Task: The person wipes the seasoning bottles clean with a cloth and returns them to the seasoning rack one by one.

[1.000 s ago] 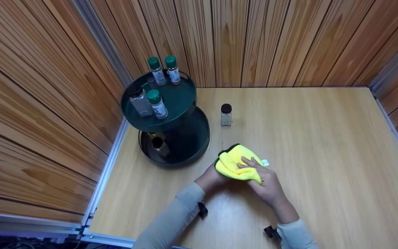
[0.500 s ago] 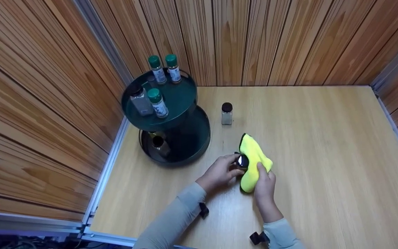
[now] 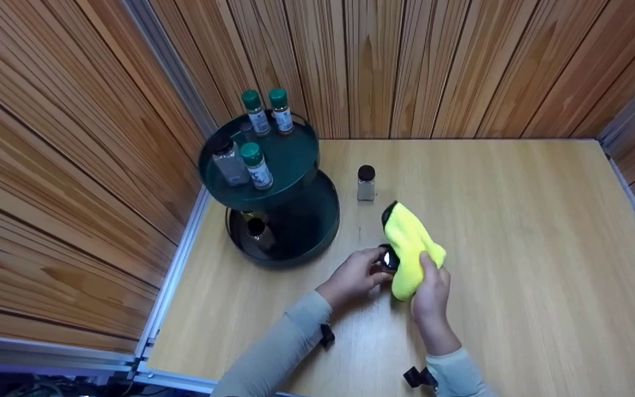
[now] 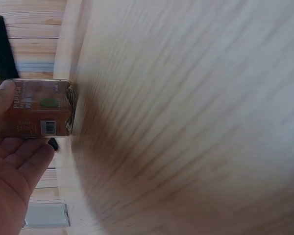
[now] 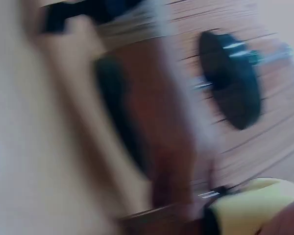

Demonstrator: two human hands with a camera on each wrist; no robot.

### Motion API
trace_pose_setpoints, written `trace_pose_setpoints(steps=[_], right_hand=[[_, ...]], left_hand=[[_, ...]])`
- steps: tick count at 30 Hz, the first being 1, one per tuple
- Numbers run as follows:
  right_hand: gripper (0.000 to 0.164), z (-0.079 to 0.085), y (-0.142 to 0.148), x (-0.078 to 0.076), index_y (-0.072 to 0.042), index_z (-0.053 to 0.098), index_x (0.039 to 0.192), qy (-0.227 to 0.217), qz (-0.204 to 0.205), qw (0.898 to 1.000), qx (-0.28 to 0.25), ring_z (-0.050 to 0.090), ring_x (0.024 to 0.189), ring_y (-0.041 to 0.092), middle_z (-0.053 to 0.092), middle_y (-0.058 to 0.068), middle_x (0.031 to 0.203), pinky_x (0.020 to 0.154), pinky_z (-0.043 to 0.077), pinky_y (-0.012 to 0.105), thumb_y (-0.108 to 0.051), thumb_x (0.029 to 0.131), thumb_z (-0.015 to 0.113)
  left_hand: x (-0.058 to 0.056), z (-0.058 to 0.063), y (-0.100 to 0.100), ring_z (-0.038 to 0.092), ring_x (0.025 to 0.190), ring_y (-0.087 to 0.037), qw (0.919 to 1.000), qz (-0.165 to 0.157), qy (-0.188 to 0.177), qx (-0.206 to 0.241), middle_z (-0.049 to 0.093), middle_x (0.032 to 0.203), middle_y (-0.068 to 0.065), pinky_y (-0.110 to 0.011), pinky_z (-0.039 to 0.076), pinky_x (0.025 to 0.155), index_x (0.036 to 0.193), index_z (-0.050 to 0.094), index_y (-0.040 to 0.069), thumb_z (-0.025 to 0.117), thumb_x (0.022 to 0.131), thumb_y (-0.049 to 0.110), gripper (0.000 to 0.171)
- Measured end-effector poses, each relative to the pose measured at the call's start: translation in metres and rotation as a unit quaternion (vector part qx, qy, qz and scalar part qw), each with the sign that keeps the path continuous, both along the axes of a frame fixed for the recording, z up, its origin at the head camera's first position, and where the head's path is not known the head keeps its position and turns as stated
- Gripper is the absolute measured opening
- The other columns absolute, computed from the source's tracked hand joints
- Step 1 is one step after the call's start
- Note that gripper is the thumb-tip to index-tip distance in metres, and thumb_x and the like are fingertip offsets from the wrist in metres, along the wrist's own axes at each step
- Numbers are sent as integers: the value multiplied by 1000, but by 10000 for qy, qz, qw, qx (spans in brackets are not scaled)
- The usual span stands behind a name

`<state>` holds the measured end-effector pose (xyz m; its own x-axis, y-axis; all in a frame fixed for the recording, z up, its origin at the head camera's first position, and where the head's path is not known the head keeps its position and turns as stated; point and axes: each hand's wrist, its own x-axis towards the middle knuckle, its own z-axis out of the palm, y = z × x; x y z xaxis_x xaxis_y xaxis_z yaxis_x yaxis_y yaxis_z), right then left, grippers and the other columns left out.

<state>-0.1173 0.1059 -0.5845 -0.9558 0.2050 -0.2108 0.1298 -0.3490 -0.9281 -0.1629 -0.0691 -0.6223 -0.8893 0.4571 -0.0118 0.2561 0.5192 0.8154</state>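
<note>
My left hand [image 3: 353, 275] grips a square pepper jar by its sides; its black cap [image 3: 389, 258] shows in the head view. The left wrist view shows the jar [image 4: 44, 105] with reddish-brown contents, a printed label and a barcode, its base close to the table; whether it touches cannot be seen. My right hand [image 3: 432, 298] pinches a yellow cloth [image 3: 412, 248] with black edging, thumb on top, against the jar's right side. The cloth hides part of the jar. In the blurred right wrist view the cloth [image 5: 257, 208] appears at the lower right.
A dark green two-tier round tray stand [image 3: 295, 193] stands at the left. Its top bears three green-capped jars [image 3: 259, 168] and a larger dark-capped one [image 3: 232, 165]; another jar [image 3: 261, 234] stands below. A black-capped clear jar [image 3: 366, 184] stands on the table behind my hands.
The cloth first lay over my left hand and the jar. My right hand has drawn it rightward, uncovering the black cap, and changed its hold to a thumb-on-top pinch.
</note>
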Motion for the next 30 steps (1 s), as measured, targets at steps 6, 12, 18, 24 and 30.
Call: trace_pose_setpoints(steps=[6, 12, 18, 24, 30], right_hand=[[44, -38, -3, 7, -1, 54, 136, -717, 2, 9968, 354, 65, 100, 8, 70, -4, 108, 90, 52, 22, -35, 110, 42], [40, 9, 3, 1, 0, 49, 135, -47, -24, 9988, -488, 66, 100, 14, 66, 4, 111, 87, 55, 28, -30, 109, 44], [37, -18, -2, 5, -1, 54, 129, -98, -279, 9979, -570, 67, 96, 11, 70, 0, 104, 85, 55, 26, -31, 109, 46], [40, -34, 0, 4, -9, 49, 139, -756, -81, 9941, -777, 61, 114, 10, 64, -1, 124, 98, 50, 25, -35, 110, 39], [40, 1, 8, -2, -8, 41, 141, -10, 51, 9891, -1472, 58, 119, 17, 54, 7, 132, 99, 51, 30, -33, 109, 41]], left_hand=[[5, -3, -1, 61, 127, -13, 9989, 95, -438, 133, 62, 139, 1, -26, 48, 105, 145, 54, 19, 74, 95, 25, 55], [4, 0, -1, 60, 128, -15, 10000, -23, -78, 2, 64, 137, -1, -26, 47, 107, 142, 56, 17, 73, 96, 29, 51], [3, 1, 0, 61, 124, -10, 9997, 89, 67, -223, 66, 133, -2, -25, 48, 104, 140, 58, 15, 75, 95, 27, 49], [2, 1, 1, 61, 123, -8, 9996, 162, -203, -98, 64, 135, 0, -25, 48, 104, 142, 57, 16, 74, 95, 30, 52], [1, 0, 2, 62, 123, -12, 9998, -20, 157, -146, 67, 132, -4, -25, 47, 106, 138, 59, 13, 73, 96, 30, 48]])
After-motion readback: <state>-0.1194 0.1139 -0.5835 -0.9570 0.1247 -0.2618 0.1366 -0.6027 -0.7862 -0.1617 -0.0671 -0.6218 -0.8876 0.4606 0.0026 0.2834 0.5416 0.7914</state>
